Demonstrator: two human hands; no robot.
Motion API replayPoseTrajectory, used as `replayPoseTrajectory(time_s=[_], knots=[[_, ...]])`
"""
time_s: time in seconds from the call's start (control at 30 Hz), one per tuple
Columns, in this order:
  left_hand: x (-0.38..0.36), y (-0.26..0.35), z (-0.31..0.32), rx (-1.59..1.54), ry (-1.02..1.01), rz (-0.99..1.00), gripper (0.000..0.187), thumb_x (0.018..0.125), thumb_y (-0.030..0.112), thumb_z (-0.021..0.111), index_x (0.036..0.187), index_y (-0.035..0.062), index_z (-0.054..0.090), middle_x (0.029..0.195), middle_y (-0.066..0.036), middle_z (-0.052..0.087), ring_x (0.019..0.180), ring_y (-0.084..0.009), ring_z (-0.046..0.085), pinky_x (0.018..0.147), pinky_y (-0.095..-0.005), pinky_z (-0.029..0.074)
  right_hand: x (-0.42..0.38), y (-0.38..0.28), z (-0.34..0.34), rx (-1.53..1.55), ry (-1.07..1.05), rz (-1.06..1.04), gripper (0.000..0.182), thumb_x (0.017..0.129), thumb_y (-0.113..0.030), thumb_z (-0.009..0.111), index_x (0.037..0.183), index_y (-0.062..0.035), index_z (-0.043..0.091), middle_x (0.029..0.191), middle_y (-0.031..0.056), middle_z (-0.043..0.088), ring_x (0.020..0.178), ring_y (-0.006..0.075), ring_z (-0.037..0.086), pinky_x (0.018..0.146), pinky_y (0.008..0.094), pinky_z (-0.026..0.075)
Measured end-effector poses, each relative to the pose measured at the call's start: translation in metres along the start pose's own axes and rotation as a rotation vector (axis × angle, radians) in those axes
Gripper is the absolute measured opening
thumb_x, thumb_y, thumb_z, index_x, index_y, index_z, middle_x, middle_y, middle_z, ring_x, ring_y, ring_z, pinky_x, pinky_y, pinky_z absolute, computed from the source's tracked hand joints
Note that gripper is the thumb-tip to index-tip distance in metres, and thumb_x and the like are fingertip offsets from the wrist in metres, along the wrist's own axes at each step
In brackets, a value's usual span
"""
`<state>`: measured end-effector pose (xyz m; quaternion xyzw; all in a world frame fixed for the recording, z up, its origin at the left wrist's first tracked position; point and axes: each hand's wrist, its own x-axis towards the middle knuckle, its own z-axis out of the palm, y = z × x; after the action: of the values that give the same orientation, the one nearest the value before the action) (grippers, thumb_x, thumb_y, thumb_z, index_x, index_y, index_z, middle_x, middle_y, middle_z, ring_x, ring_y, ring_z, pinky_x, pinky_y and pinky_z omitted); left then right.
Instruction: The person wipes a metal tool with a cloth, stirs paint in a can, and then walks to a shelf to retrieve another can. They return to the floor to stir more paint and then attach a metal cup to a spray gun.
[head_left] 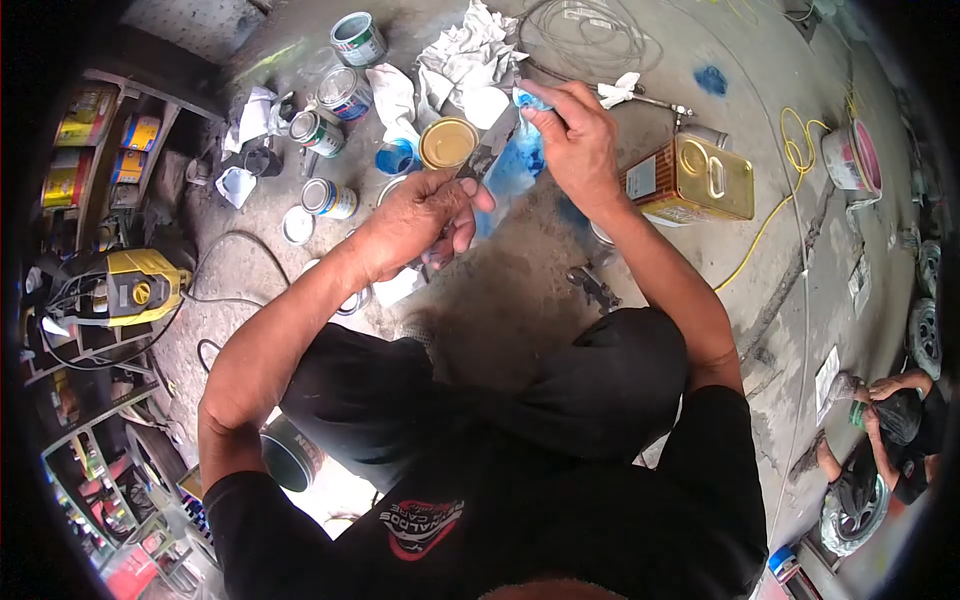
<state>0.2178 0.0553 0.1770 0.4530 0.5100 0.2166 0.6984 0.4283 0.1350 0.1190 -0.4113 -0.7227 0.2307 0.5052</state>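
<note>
My left hand point(430, 215) is closed around the lower end of a dark, narrow flat-bladed tool point(488, 152), which slants up toward my other hand. A white rag stained blue point(517, 165) hangs from the pinched fingers of my right hand point(580, 140), beside the tool's upper end. Below and left of the tool lies a gold can lid point(448, 143). Close by stands a small cup of blue paint point(396, 157). Both hands are held out over the concrete floor, in front of my bent knees.
Several paint cans point(343, 92) and crumpled white rags point(470, 55) lie ahead. On the right are a gold rectangular tin point(690, 178), a spray gun point(594, 288) and a pink-rimmed bucket point(852, 160). A yellow machine point(140, 287) stands left by shelves. Another person point(890, 430) crouches far right.
</note>
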Motion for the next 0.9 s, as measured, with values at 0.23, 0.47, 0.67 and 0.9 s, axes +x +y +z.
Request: replayPoseTrajectory(time_s=[0.23, 0.47, 0.67, 0.9], knots=[[0.003, -0.001, 0.003, 0.085, 0.059, 0.009, 0.031, 0.107, 0.029, 0.041, 0.104, 0.0025, 0.057, 0.062, -0.003, 0.053, 0.044, -0.0084, 0.043, 0.040, -0.0235, 0.036, -0.013, -0.024, 0.009, 0.077, -0.203, -0.125, 0.027, 0.087, -0.003, 0.065, 0.113, -0.0072, 0.070, 0.095, 0.0102, 0.065, 0.081, 0.0222, 0.065, 0.071, 0.0327, 0.053], [-0.008, 0.007, -0.005, 0.268, 0.187, 0.080, 0.039, 0.105, 0.037, 0.044, 0.105, 0.0034, 0.062, 0.062, -0.002, 0.056, 0.047, -0.0087, 0.048, 0.045, -0.0226, 0.039, -0.003, 0.040, -0.008, 0.071, 0.142, 0.207, 0.024, 0.087, -0.010, 0.069, 0.109, -0.0016, 0.071, 0.087, 0.0092, 0.066, 0.076, 0.0173, 0.061, 0.070, 0.0305, 0.049], [-0.013, 0.011, -0.046, 0.183, 0.441, 0.288, 0.040, 0.104, 0.042, 0.044, 0.110, 0.0079, 0.064, 0.071, 0.000, 0.057, 0.054, -0.0065, 0.046, 0.051, -0.0211, 0.038, -0.013, 0.020, -0.011, 0.314, -0.047, 0.360, 0.025, 0.091, -0.004, 0.065, 0.116, -0.0022, 0.068, 0.089, -0.0008, 0.065, 0.075, 0.0039, 0.054, 0.065, 0.0196, 0.044], [-0.008, 0.009, -0.060, 0.065, 0.426, 0.300, 0.039, 0.104, 0.039, 0.045, 0.107, 0.0053, 0.064, 0.067, -0.002, 0.060, 0.053, -0.0077, 0.050, 0.051, -0.0220, 0.040, -0.018, 0.015, -0.035, 0.440, -0.005, 0.357, 0.026, 0.089, -0.003, 0.065, 0.115, -0.0006, 0.067, 0.094, 0.0036, 0.067, 0.079, 0.0064, 0.059, 0.072, 0.0221, 0.048]])
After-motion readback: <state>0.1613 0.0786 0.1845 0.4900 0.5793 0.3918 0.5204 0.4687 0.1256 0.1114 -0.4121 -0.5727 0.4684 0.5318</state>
